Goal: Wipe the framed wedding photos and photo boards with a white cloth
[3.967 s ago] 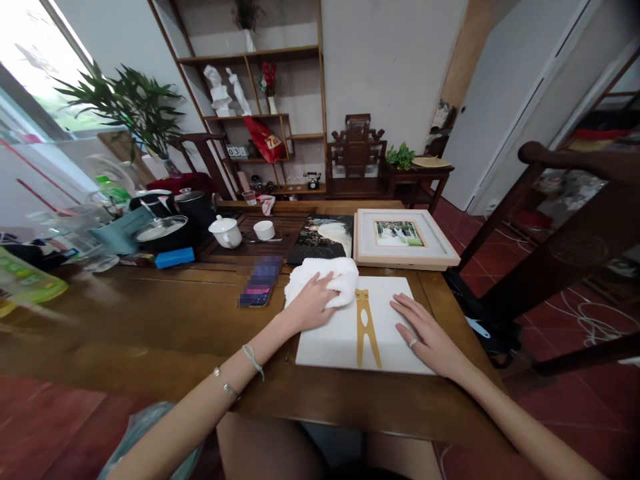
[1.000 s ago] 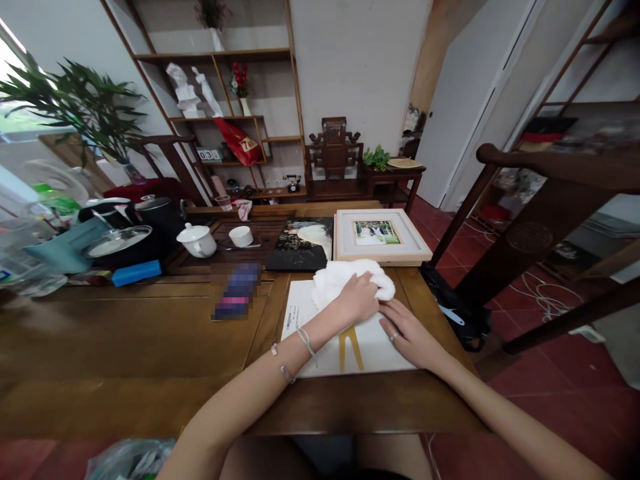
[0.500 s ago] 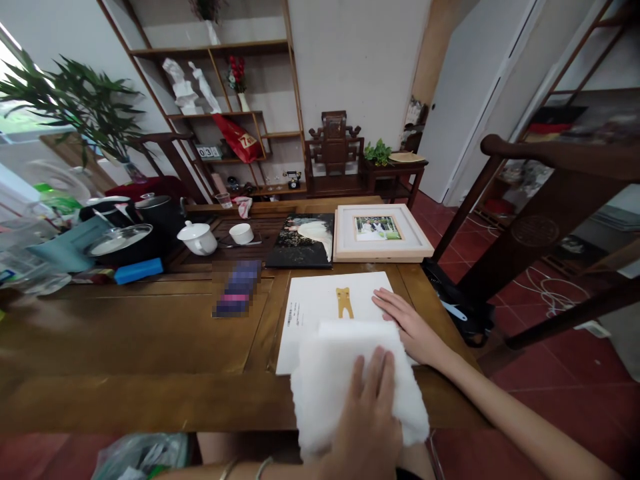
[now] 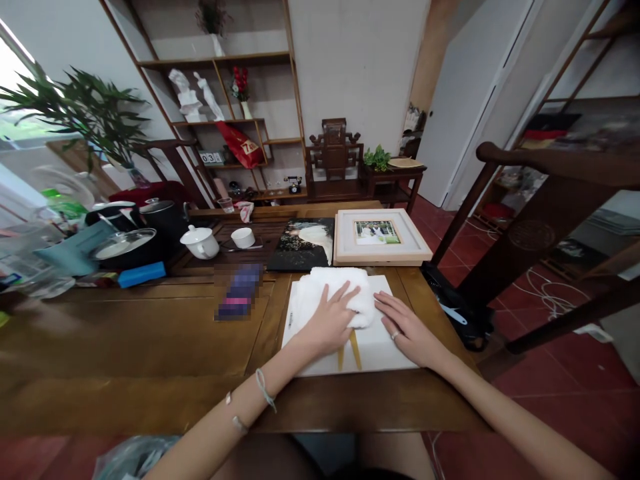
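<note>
A white board (image 4: 370, 350) lies flat on the wooden table in front of me, with a small barcode label by its left edge. My left hand (image 4: 337, 313) is pressed down on a folded white towel (image 4: 333, 279), fingers spread and slightly bent into the cloth. The towel covers the board's upper middle. Below it, two legs of a flat gold-coloured piece (image 4: 355, 350) show; its top is hidden. My right hand (image 4: 406, 330), with a ring on one finger, rests flat and open on the board's right side.
Behind the board lie a dark photo panel (image 4: 303, 243) and a pale framed picture (image 4: 420, 250). To the left are a blurred purple item (image 4: 239, 292), a white lidded cup (image 4: 200, 242), a small white bowl (image 4: 243, 237) and a blue block (image 4: 142, 274). A dark chair (image 4: 530, 233) stands right.
My left hand and the towel have moved forward from the table's front edge onto the board's upper middle. The gold-coloured piece's top is now covered. My right hand stays nearly still.
</note>
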Motion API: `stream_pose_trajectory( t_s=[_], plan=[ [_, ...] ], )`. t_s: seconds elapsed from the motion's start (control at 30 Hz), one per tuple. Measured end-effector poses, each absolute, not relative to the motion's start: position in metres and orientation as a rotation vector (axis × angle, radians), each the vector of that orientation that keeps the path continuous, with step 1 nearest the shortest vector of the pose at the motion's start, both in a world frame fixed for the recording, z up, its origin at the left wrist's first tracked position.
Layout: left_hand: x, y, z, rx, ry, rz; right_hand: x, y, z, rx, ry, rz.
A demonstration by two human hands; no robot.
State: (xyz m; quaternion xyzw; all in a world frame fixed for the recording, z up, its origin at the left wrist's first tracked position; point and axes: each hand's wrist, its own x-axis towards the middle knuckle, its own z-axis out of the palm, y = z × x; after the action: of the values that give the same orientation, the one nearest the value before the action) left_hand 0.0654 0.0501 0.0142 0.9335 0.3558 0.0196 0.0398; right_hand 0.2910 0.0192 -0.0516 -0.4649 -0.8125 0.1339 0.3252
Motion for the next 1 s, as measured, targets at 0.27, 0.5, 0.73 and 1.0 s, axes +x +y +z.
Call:
stream_pose_trajectory(
  t_s=[0.27, 0.5, 0.73, 1.0],
  plan=[
    [0.059, -0.053, 0.006, 2.981, 0.792, 0.049, 0.292, 0.018, -0.049, -1.203, -2.153, 0.39],
    [0.052, 0.004, 0.015, 2.875, 0.932, -0.001, 0.291, 0.019, -0.052, -1.231, -2.143, 0.358],
    [0.062, 0.084, 0.012, 2.882, 1.027, 0.051, 0.29, 0.019, -0.05, -1.238, -2.141, 0.351],
    [0.009, 0.08, 0.004, 2.788, 1.177, 0.123, 0.292, 0.018, -0.052, -1.224, -2.153, 0.376]
  ],
)
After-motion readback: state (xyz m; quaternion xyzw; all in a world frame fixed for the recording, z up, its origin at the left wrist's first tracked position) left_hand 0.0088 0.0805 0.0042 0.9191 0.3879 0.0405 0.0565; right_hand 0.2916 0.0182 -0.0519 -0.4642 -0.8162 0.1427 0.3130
